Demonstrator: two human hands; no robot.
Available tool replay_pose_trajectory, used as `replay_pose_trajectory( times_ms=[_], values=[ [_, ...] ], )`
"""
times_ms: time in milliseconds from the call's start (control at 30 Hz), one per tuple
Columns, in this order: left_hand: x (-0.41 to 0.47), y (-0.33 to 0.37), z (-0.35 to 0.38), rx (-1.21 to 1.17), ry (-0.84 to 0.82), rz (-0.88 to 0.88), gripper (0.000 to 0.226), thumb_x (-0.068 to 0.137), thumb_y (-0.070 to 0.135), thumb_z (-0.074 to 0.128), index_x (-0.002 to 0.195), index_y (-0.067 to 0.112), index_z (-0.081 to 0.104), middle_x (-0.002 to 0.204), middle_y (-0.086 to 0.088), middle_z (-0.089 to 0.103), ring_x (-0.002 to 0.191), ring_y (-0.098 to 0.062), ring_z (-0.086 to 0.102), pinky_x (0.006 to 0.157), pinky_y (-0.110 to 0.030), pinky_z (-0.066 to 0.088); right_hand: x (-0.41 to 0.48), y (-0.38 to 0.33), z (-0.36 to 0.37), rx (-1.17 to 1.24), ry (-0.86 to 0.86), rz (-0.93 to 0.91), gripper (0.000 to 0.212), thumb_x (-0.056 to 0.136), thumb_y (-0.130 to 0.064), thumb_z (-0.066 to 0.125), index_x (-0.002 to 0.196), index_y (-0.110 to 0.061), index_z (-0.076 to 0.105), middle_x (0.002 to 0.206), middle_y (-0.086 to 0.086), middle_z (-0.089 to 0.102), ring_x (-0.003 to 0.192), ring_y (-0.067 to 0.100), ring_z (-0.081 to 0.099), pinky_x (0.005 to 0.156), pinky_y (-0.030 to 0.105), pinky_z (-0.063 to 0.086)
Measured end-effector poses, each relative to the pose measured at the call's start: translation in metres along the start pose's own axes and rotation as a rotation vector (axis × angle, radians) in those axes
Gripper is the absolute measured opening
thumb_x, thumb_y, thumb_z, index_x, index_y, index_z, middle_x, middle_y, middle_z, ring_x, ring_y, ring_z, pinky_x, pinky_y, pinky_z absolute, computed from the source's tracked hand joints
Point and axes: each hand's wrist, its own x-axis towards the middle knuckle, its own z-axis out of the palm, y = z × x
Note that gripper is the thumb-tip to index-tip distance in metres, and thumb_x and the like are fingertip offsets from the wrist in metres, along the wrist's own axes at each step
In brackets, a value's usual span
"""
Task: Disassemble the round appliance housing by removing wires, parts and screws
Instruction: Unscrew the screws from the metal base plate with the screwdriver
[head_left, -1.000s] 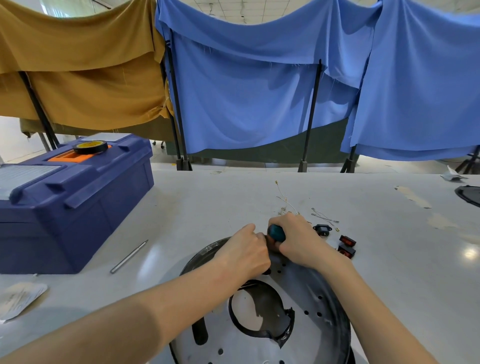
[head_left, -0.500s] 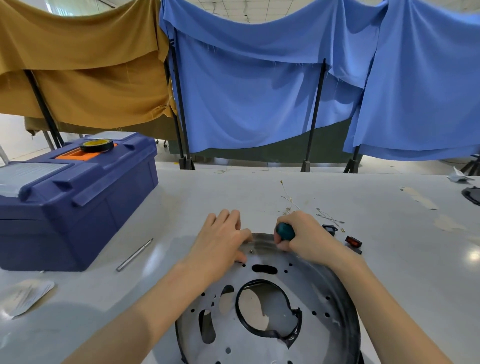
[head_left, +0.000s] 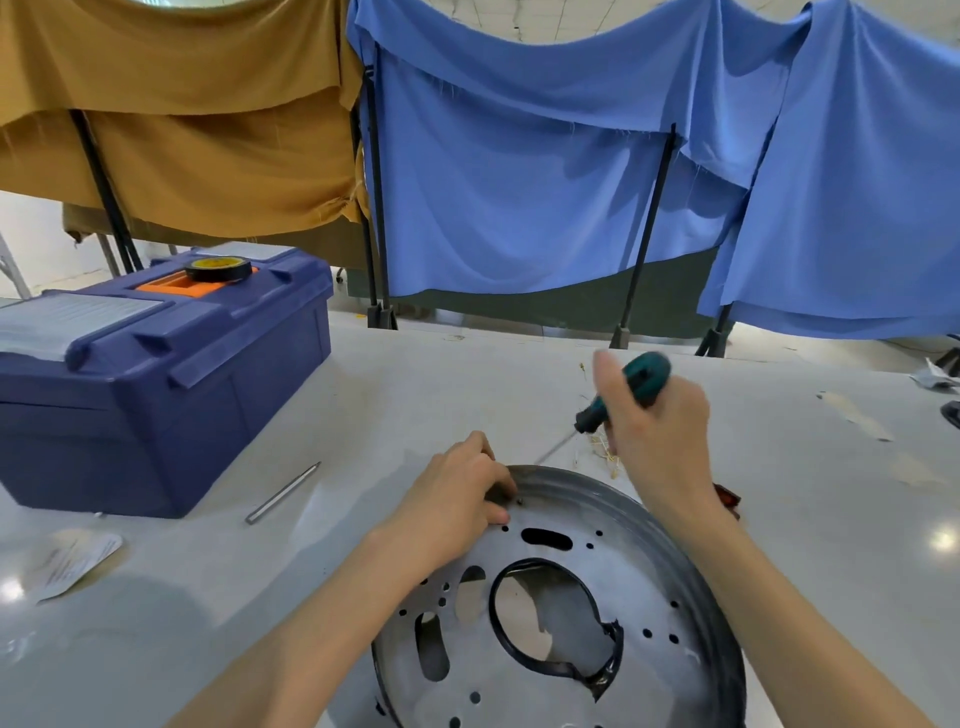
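Paper slip (head_left: 72, 561): flat on the table (head_left: 415, 395), well left of the left fingers.
Blue toolbox (head_left: 156, 384): closed, far left of both hands; a tape roll (head_left: 218, 269) rests on its lid.
Metal pin (head_left: 283, 492): lies on the table between the toolbox and the left fingers.
Left hand (head_left: 452, 506): fingers (head_left: 483, 457) curled and pressed together, gripping the far-left rim, thumb on the plate face.
Round housing (head_left: 649, 571): flat on the table, its far rim under the left fingers, the body below both wrists.
Screw (head_left: 519, 500): small and dark, in the rim just right of the left fingertips.
Screwdriver (head_left: 597, 415): above the table, shaft slanting down-left, its tip near the left fingers.
Right hand (head_left: 660, 431): blurred, fingers wrapped tight round the teal handle, above and right of the rim.
Loose wires (head_left: 602, 452): on the table, below the right fingers.
Red switch (head_left: 727, 499): just right of the right wrist.
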Motion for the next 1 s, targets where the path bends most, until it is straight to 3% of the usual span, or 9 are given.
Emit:
replay_pose_trajectory(
  times_ms=[67,233,400,567,667,800,933,1000],
  values=[
    [0.000,-0.001,0.000,-0.009,-0.001,-0.006,0.030,0.086,0.024,0.069,0.116,0.021,0.068,0.113,0.001,0.048,0.104,-0.021,0.049,0.091,-0.032,0.043,-0.008,0.007,0.007,-0.098,-0.045,0.002,0.047,0.091,-0.035,0.060,0.056,-0.004,0.056,0.045,-0.010,0.062,0.040,0.004,0.056,0.045,0.013,0.044],
    [0.002,-0.002,0.003,-0.033,0.002,-0.012,0.029,0.087,0.021,0.069,0.116,0.020,0.068,0.112,0.002,0.050,0.102,-0.023,0.052,0.091,-0.034,0.045,-0.010,0.013,0.009,-0.143,-0.051,0.001,0.051,0.089,-0.037,0.060,0.060,0.005,0.058,0.047,0.011,0.060,0.048,0.028,0.057,0.055,0.035,0.049],
    [0.003,-0.003,0.004,-0.027,0.000,-0.010,0.030,0.087,0.021,0.068,0.117,0.020,0.068,0.112,0.002,0.050,0.102,-0.024,0.052,0.091,-0.036,0.045,-0.014,0.016,0.012,-0.154,-0.070,-0.011,0.043,0.089,-0.034,0.061,0.059,-0.004,0.060,0.046,-0.012,0.061,0.042,0.009,0.055,0.047,0.019,0.046],
    [0.004,-0.004,0.005,-0.016,-0.003,-0.017,0.029,0.086,0.020,0.068,0.115,0.020,0.068,0.111,0.002,0.050,0.100,-0.027,0.051,0.090,-0.039,0.046,-0.013,0.017,0.012,-0.119,-0.075,-0.006,0.047,0.088,-0.036,0.062,0.060,0.001,0.059,0.048,0.003,0.062,0.041,0.018,0.055,0.047,0.028,0.048],
    [0.004,-0.005,0.006,-0.019,0.004,-0.005,0.029,0.086,0.019,0.068,0.115,0.020,0.068,0.110,0.002,0.050,0.099,-0.025,0.052,0.089,-0.037,0.046,-0.014,0.017,0.011,-0.123,-0.075,-0.017,0.047,0.087,-0.037,0.061,0.061,0.001,0.059,0.048,0.008,0.060,0.041,0.019,0.054,0.046,0.026,0.047],
    [0.004,-0.004,0.006,-0.022,0.003,-0.011,0.029,0.086,0.020,0.068,0.116,0.020,0.068,0.111,0.002,0.050,0.100,-0.025,0.052,0.091,-0.037,0.046,-0.014,0.018,0.011,-0.123,-0.089,-0.033,0.045,0.088,-0.035,0.062,0.056,-0.004,0.055,0.043,-0.008,0.058,0.036,0.004,0.049,0.043,0.017,0.043],
    [0.004,-0.003,0.005,-0.023,-0.005,-0.012,0.030,0.087,0.020,0.068,0.116,0.019,0.067,0.112,0.001,0.050,0.102,-0.026,0.051,0.092,-0.038,0.046,-0.014,0.019,0.012,-0.098,-0.079,-0.046,0.045,0.087,-0.036,0.062,0.056,-0.004,0.055,0.045,-0.005,0.057,0.036,0.004,0.049,0.042,0.016,0.042],
    [0.003,-0.002,0.004,-0.024,-0.004,-0.014,0.030,0.087,0.020,0.068,0.117,0.019,0.067,0.112,0.001,0.050,0.103,-0.026,0.051,0.092,-0.038,0.045,-0.014,0.019,0.011,-0.100,-0.094,-0.048,0.042,0.089,-0.032,0.063,0.054,-0.010,0.054,0.041,-0.014,0.057,0.035,0.001,0.050,0.042,0.011,0.041]
  ],
)
